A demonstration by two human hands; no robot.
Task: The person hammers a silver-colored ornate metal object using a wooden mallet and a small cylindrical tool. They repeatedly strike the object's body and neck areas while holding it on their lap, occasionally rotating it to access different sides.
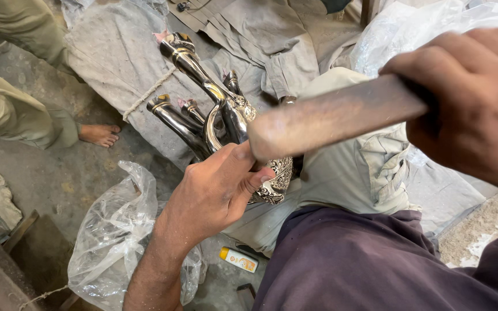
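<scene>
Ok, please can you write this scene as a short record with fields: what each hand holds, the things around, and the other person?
left hand: the left hand grips an ornate silver metal piece with curved shiny arms and an embossed base
right hand: the right hand is closed around a worn flat metal tool, held across the piece
support: the piece rests against the person's knee, over grey cloth
nearby: clear plastic bag; small yellow bottle on the floor
other person: bare foot and olive trouser leg at left
</scene>
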